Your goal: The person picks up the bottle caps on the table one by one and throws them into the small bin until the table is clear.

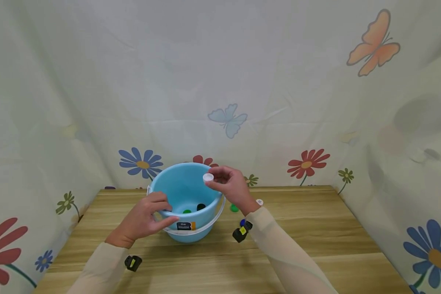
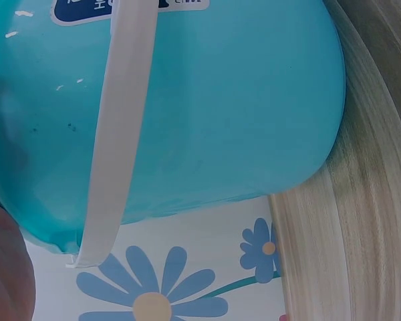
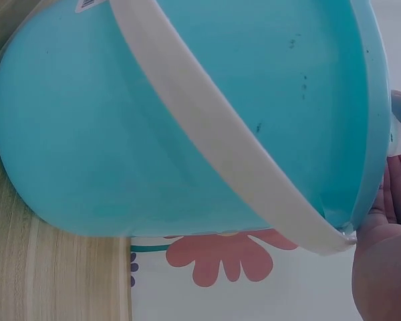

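A light blue bucket (image 1: 183,192) with a white handle (image 1: 209,224) stands upright on the wooden table. My left hand (image 1: 141,216) grips its near-left rim, fingers over the inside and thumb along the outside. Between the thumb and fingers of my right hand (image 1: 232,187) is a white bottle cap (image 1: 208,177), held above the bucket's right side. Down in the bucket lie a green cap (image 1: 187,211) and a black cap (image 1: 201,207). In the right wrist view, the white cap (image 3: 400,139) shows just past the rim, partly hidden by fingers.
Right of the bucket on the table (image 1: 308,241) lie a green cap (image 1: 234,208), a white cap (image 1: 259,202) and a blue cap (image 1: 242,222), the last partly covered by the right wrist's black camera (image 1: 239,234). A flower-printed curtain (image 1: 279,81) hangs behind and at both sides.
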{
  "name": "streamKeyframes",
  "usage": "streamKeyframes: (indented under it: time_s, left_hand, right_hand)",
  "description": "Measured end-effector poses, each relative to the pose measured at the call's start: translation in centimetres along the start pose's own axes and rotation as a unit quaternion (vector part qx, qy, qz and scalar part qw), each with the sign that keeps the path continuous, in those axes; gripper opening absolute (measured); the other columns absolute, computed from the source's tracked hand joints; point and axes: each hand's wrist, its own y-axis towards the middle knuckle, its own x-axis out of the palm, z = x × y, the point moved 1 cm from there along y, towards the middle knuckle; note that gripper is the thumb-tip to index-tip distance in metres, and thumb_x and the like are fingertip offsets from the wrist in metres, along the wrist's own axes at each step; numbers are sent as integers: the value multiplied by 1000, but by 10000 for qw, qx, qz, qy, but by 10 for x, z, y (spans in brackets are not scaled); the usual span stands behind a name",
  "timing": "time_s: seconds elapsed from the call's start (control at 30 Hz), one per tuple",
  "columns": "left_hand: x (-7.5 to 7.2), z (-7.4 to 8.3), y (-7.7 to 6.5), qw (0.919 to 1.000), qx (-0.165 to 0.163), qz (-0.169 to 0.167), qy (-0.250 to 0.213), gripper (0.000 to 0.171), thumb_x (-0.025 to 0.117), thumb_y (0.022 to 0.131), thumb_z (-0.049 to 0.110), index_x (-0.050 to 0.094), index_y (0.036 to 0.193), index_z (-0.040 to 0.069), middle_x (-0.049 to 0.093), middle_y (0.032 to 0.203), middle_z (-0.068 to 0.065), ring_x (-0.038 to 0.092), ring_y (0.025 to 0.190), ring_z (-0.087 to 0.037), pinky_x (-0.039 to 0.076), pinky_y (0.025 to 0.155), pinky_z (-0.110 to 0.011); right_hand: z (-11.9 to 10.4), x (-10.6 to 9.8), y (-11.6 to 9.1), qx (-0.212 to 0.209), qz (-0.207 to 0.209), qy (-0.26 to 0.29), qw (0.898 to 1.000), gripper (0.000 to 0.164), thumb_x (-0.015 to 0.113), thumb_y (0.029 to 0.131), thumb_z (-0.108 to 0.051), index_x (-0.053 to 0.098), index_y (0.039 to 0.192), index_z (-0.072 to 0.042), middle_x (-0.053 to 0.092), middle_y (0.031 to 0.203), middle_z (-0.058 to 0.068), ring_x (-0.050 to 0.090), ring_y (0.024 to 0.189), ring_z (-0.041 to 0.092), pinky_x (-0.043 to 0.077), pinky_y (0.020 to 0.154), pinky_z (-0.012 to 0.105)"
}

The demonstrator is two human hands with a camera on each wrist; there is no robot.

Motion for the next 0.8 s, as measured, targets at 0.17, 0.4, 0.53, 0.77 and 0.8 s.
streamKeyframes:
  time_s: [0.17, 0.4, 0.53, 0.77, 0.8]
  left_hand:
    - [0, 0, 0, 10000, 9, 12, 28, 23, 92, 74, 35, 74, 84, 25, 64, 91, 13, 58, 92, -8, 61, 81, -49]
    - [0, 0, 1, 10000, -10, 6, 48, 23, 91, 74, 37, 74, 83, 25, 64, 91, 13, 59, 92, -8, 61, 81, -49]
    - [0, 0, 1, 10000, -46, -4, 43, 23, 91, 74, 37, 74, 83, 25, 63, 91, 14, 59, 91, -9, 61, 82, -50]
    - [0, 0, 0, 10000, -66, -3, 39, 23, 91, 74, 36, 74, 84, 24, 63, 91, 13, 59, 92, -9, 61, 83, -51]
    - [0, 0, 0, 10000, -66, -2, 35, 23, 91, 74, 36, 74, 84, 24, 63, 91, 13, 59, 92, -10, 61, 83, -51]
  right_hand:
    - [-1, 0, 0, 42, 11, 58, 10000, 35, 83, 88, -23, 72, 120, -14, 72, 115, 8, 71, 98, 21, 60, 91, 32]
    - [-1, 1, 0, 24, -12, 107, 9999, 35, 82, 88, -24, 72, 120, -14, 73, 115, 6, 72, 99, 21, 59, 92, 33]
    - [-1, 1, 1, 11, 5, 117, 9999, 35, 82, 88, -23, 72, 121, -13, 73, 116, 7, 71, 99, 21, 59, 92, 32]
    - [-2, 1, 0, 22, -5, 158, 9999, 36, 81, 89, -23, 72, 121, -11, 72, 116, 8, 71, 99, 22, 59, 92, 32]
    - [-2, 1, 0, 23, -4, 169, 9999, 36, 81, 89, -23, 72, 121, -11, 72, 116, 8, 71, 100, 22, 59, 92, 32]
